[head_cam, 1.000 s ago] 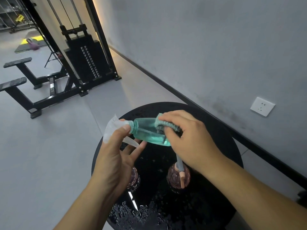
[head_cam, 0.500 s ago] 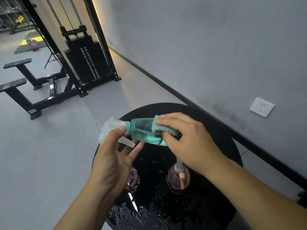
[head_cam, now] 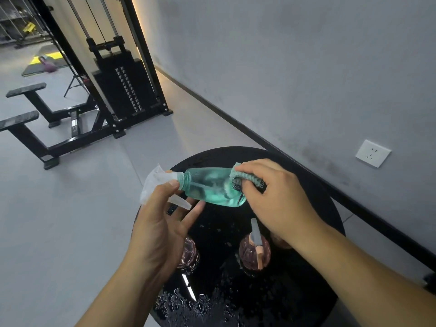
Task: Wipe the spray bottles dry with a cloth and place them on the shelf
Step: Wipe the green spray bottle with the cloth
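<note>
Single head-worn wide-angle view, forward and down, close over the round black table point(head_cam: 325, 208).

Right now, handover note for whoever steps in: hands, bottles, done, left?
Left hand pinches the teal spray bottle at its neck by the clear trigger head, bottle held sideways above the round black table.
Right hand presses the teal cloth against the bottle's base end.
Two pink spray bottles stand on the wet tabletop near the water droplets.
Done: wiping under way.
Left: finish this bottle, wipe the pink ones, shelve all. No shelf in view.
</note>
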`<state>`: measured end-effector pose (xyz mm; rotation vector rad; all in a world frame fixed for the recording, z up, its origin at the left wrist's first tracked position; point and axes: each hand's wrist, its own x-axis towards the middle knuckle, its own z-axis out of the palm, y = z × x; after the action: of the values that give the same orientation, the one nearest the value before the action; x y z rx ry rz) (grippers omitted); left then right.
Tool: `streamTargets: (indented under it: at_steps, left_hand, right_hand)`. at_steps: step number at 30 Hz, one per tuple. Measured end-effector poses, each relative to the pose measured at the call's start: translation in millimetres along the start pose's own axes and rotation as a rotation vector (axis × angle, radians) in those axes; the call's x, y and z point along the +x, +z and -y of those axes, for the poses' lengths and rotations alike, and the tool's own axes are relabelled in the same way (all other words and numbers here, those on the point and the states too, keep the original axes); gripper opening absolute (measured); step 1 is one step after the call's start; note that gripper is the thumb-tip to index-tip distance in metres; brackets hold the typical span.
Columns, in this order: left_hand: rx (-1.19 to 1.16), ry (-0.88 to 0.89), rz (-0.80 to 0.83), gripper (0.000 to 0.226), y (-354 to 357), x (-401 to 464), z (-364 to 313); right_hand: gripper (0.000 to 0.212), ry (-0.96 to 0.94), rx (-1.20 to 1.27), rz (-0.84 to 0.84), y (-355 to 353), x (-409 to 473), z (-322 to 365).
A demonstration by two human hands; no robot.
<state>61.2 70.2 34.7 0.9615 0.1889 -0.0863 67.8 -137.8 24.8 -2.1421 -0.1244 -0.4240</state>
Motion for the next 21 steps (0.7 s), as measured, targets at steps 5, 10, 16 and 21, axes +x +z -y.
streamTargets:
  at_steps: [5, 10, 16, 21]
  left_hand:
    - [0.071, -0.012, 0.07, 0.044, 5, -3, 11]
    - [0.046, 0.005, 0.091, 0.043, 0, -1, 7]
    - [0.056, 0.009, 0.066, 0.049, 0, 0, 9]
    - [0.021, 0.01, 0.009, 0.046, -2, 1, 4]
  right_hand:
    - [0.039, -0.153, -0.063, 0.166, 10, -6, 20]
    - [0.035, -0.119, -0.046, 0.098, 7, -1, 15]
    - [0.036, -0.124, -0.021, 0.178, 8, -5, 17]
    - [0.035, -0.051, -0.007, 0.088, 2, -1, 9]
